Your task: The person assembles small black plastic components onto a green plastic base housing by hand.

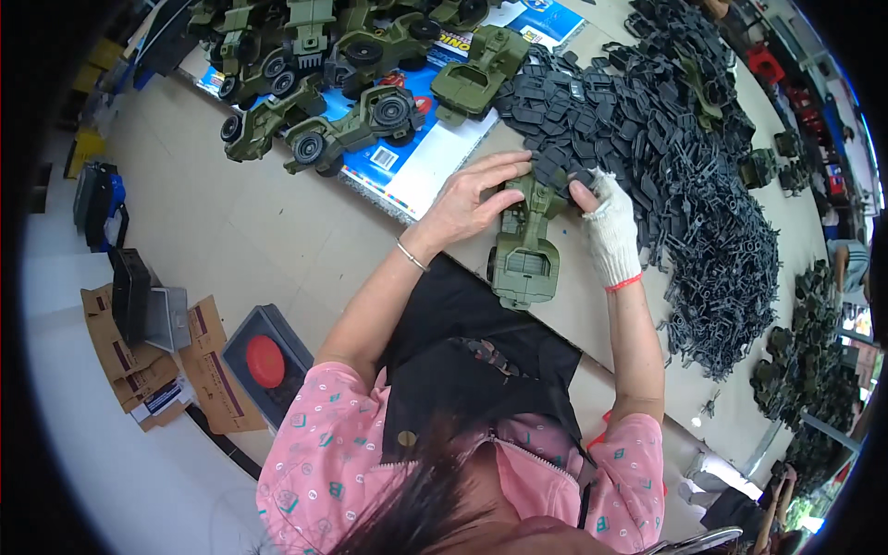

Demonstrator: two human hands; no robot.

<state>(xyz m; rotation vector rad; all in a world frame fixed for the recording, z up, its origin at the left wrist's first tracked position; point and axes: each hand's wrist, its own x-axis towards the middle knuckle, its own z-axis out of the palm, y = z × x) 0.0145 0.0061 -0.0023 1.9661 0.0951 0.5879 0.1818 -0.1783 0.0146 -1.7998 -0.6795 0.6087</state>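
A green toy military vehicle [525,268] rests on the worktable in front of me, its open cargo bed toward my body. My bare left hand [476,199] grips the side of its far end, with a bracelet on the wrist. On that far end sits a dark grey plastic panel [552,172]. My right hand [609,227], in a white fingerless glove with a red cuff, pinches the panel's right side with thumb and fingers; the fingertips are partly hidden.
Beyond my hands lies a big heap of dark grey plastic panels [592,116], running into small black parts [726,287] at right. Several green toy vehicles [361,120] stand on printed cardboard [435,180] at far left. A grey bin [254,324] holds a red disc below left.
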